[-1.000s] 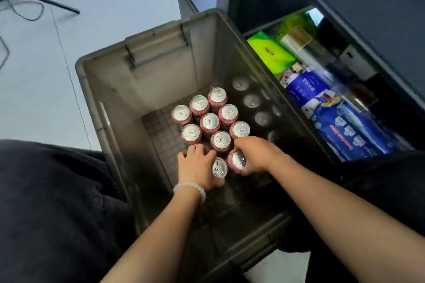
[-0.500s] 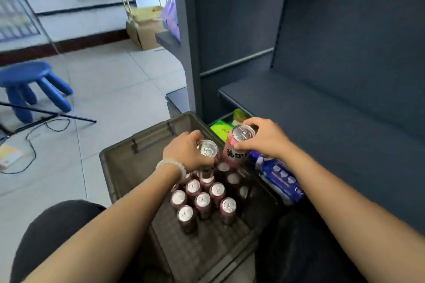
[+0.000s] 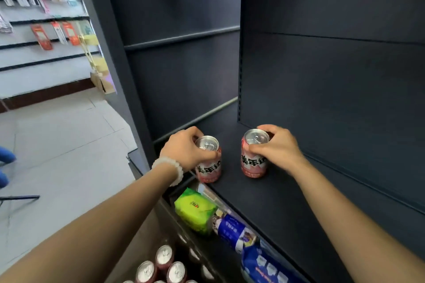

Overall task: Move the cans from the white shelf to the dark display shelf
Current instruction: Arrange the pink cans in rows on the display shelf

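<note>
Two pink cans with silver tops stand upright on the dark display shelf point(image 3: 287, 202). My left hand point(image 3: 186, 150), with a white bead bracelet on the wrist, grips the left can point(image 3: 209, 167) near the shelf's front left edge. My right hand point(image 3: 279, 147) grips the right can point(image 3: 253, 163) from its right side, a little deeper on the shelf. Several more pink cans point(image 3: 161, 266) stand in a grey crate at the bottom of the view, below the shelf.
Under the shelf lie a green packet point(image 3: 195, 210) and blue packets point(image 3: 259, 257). The dark back panel point(image 3: 333, 89) rises behind the cans. A tiled floor point(image 3: 64, 145) spreads to the left, with a white wall rack of hanging goods point(image 3: 41, 27) and a blue stool point(image 3: 4, 167).
Both hands have lifted a can each out of the crate and carried them up and forward onto the dark shelf. The view has tilted up from the crate to the shelf.
</note>
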`<action>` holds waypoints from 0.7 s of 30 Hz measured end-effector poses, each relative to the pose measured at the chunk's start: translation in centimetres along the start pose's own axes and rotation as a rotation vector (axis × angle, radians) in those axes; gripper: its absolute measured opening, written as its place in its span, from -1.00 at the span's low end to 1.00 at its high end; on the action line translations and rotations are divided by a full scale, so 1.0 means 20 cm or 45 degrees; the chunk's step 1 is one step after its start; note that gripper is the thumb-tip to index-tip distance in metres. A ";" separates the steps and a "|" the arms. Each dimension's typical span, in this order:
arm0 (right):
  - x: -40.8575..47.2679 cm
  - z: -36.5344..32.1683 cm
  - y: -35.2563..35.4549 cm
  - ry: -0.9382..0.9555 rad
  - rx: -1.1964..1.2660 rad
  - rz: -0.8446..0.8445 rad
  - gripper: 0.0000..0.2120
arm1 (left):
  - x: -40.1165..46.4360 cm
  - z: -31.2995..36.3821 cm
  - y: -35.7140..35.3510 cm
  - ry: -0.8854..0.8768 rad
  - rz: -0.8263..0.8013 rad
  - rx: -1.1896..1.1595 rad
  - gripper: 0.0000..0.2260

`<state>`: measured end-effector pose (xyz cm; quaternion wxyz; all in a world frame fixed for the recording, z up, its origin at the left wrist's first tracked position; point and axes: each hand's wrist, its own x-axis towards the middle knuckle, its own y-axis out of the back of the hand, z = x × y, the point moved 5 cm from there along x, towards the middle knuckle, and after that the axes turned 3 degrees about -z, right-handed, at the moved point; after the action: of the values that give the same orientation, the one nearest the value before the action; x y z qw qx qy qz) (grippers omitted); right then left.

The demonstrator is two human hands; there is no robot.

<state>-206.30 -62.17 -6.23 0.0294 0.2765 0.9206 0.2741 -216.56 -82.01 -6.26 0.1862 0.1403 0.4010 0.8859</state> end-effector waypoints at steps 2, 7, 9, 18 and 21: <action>0.12 0.07 0.00 -0.027 -0.001 0.039 -0.62 | 0.16 0.01 -0.07 -0.015 -0.013 -0.038 -0.63; 0.37 0.24 -0.03 -0.112 0.098 0.223 -0.46 | 0.52 0.06 -0.25 -0.055 -0.047 -0.123 -0.68; 0.44 0.27 -0.04 -0.118 0.121 0.341 -0.44 | 0.64 0.09 -0.31 -0.071 -0.059 -0.153 -0.68; 0.69 0.29 -0.09 0.052 -0.120 0.533 -0.59 | 1.09 0.17 -0.50 -0.105 -0.246 -0.220 -0.60; 0.72 0.28 -0.10 0.068 -0.214 0.583 -0.60 | 1.15 0.17 -0.51 -0.127 -0.307 -0.271 -0.59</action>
<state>-218.37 -53.31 -10.65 -0.0349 0.4673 0.8084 0.3563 -233.42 -63.41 -9.67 0.3247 0.1144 0.3091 0.8865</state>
